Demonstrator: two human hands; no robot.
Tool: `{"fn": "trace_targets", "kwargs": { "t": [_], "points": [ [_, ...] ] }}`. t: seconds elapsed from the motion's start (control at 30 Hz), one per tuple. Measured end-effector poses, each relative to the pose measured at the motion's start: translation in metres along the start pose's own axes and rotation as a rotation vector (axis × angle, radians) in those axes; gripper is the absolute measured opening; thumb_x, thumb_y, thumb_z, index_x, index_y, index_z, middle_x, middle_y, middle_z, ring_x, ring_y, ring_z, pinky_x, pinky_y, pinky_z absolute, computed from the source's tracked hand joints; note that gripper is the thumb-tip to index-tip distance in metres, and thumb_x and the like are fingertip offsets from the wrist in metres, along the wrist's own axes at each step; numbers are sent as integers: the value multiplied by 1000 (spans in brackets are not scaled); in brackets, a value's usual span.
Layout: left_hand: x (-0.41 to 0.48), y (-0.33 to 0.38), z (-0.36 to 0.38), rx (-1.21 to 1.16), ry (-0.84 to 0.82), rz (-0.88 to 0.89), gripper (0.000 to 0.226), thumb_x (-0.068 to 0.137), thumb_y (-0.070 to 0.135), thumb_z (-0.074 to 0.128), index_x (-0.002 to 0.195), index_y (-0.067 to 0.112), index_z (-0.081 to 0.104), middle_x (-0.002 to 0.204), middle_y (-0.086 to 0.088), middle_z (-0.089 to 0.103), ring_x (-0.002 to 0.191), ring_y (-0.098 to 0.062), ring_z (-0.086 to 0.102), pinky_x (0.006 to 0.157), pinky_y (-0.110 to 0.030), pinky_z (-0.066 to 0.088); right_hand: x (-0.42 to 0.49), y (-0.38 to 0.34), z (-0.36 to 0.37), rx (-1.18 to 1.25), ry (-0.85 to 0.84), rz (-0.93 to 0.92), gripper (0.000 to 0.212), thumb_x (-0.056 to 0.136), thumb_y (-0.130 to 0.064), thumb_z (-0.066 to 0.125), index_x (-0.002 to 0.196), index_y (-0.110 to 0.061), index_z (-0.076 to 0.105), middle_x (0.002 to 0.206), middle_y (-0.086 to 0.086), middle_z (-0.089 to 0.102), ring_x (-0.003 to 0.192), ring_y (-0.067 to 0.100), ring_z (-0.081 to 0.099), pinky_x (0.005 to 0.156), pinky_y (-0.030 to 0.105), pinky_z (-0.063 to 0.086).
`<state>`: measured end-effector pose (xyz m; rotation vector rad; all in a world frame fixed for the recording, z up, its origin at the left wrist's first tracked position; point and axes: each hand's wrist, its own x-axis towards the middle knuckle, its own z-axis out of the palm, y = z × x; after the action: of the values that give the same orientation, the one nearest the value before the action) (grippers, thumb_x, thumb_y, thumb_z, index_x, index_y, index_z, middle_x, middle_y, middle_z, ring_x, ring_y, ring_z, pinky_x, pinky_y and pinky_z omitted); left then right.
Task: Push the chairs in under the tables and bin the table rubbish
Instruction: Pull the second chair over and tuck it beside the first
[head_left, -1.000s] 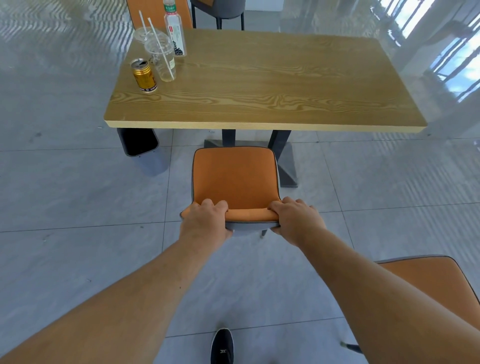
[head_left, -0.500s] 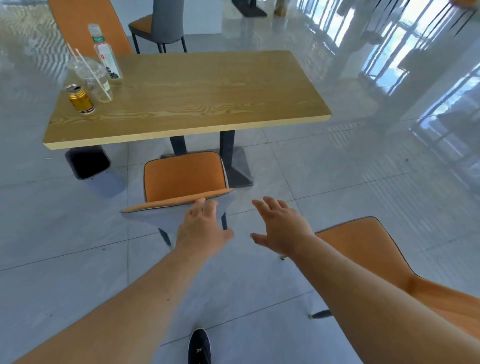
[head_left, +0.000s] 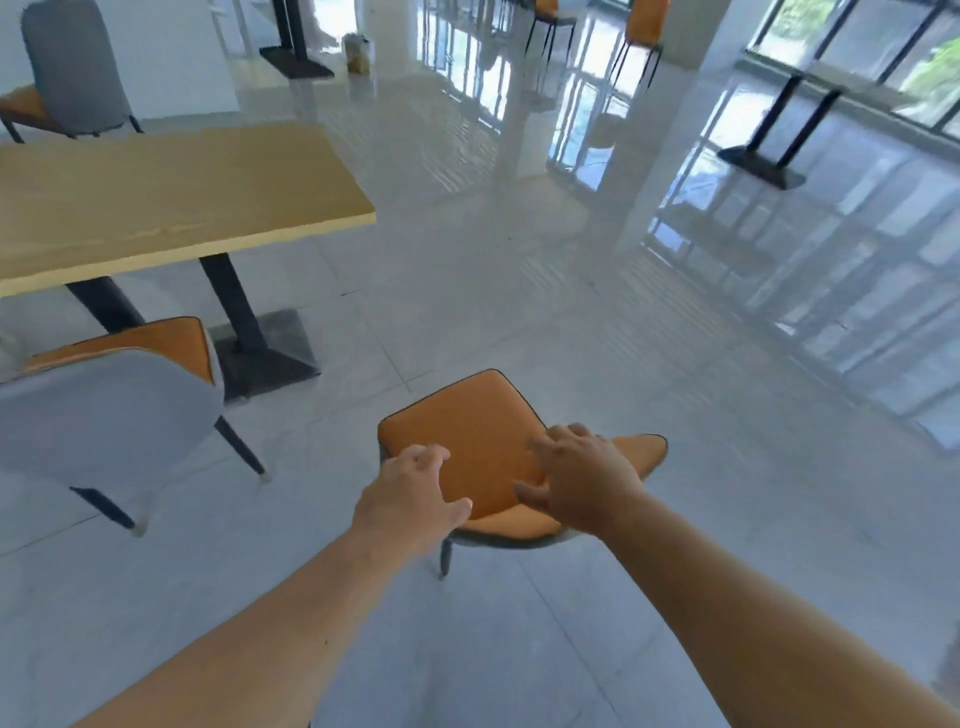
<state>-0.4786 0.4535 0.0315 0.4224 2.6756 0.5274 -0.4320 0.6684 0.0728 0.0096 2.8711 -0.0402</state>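
Note:
A second orange chair (head_left: 467, 441) with a grey shell stands on the open floor, right of the wooden table (head_left: 156, 202). My left hand (head_left: 410, 499) hovers open over the left end of its backrest. My right hand (head_left: 582, 478) hovers open over the right part, fingers spread, at or just above the top edge; I cannot tell whether it touches. The first orange chair (head_left: 130, 374) stands at the table's near edge, its seat partly under the top. The rubbish on the table is out of view.
The table's black pedestal base (head_left: 265, 353) sits on the tiles between the two chairs. A grey-backed chair (head_left: 72, 73) stands behind the table. More chairs (head_left: 639, 31) and a table base (head_left: 763, 166) stand far right near the windows.
Both hands let go of the first chair's backrest. My view swung right, and both hands now reach open over the second orange chair. The cups, can and bottle left the view.

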Motion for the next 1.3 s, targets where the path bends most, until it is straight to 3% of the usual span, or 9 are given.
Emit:
{"fn": "trace_targets", "kwargs": {
  "t": [0.23,0.4,0.67,0.8,0.93,1.07,1.17,1.23,1.3],
  "points": [
    [26,97,57,-72,-68,26,72,87,62,61,148,32,38,154,5,41,135,-21,43,98,-41,49,-28,119,15,132,23,112,68,89,-69,56,142,-28,47,136,0,56,126,24,48,100,40,45],
    [74,129,88,-132,-103,23,72,90,62,59,151,30,38,156,2,40,136,-24,44,101,-41,48,-1,160,28,117,-26,89,72,90,-69,55,147,-27,43,143,0,52,131,24,47,103,41,47],
    [103,167,121,-93,-151,-150,71,92,63,57,151,31,36,156,1,41,130,-25,52,90,-38,52,40,214,37,174,-57,-54,78,90,-71,57,151,-26,39,147,1,50,134,25,46,105,44,48],
    [98,184,137,-21,-267,-397,78,89,71,44,152,26,38,149,-4,48,125,-31,55,95,-45,50,51,239,57,158,-228,-130,80,86,-74,59,147,-26,40,140,1,54,128,27,50,97,44,52],
    [85,201,157,-12,-306,-551,84,86,83,27,137,21,50,131,-7,60,117,-31,58,97,-50,50,47,264,74,55,-344,-291,69,82,-73,64,133,-29,50,131,-1,55,128,27,46,94,44,52],
    [60,208,181,22,-113,-520,101,76,97,10,131,27,57,125,0,64,113,-25,58,91,-46,52,44,278,87,38,-332,-392,67,86,-62,68,142,-31,45,142,-2,49,133,28,43,96,46,53],
    [53,198,189,-87,-44,-466,93,71,99,38,134,33,56,126,7,61,116,-21,55,93,-45,53,55,279,95,30,-344,-438,65,92,-50,68,148,-33,40,146,-2,47,137,30,39,100,47,51],
    [51,192,192,-108,-8,-433,72,74,78,66,132,35,56,125,10,60,118,-20,55,92,-44,54,61,274,105,12,-330,-439,56,95,-42,65,146,-33,43,143,-3,51,134,30,41,99,46,51],
    [50,188,195,-99,56,-415,56,78,55,74,129,37,60,119,9,62,114,-21,57,87,-42,55,67,267,115,7,-291,-397,44,96,-38,62,138,-33,51,134,-3,56,128,30,46,93,46,55]
  ]
}}
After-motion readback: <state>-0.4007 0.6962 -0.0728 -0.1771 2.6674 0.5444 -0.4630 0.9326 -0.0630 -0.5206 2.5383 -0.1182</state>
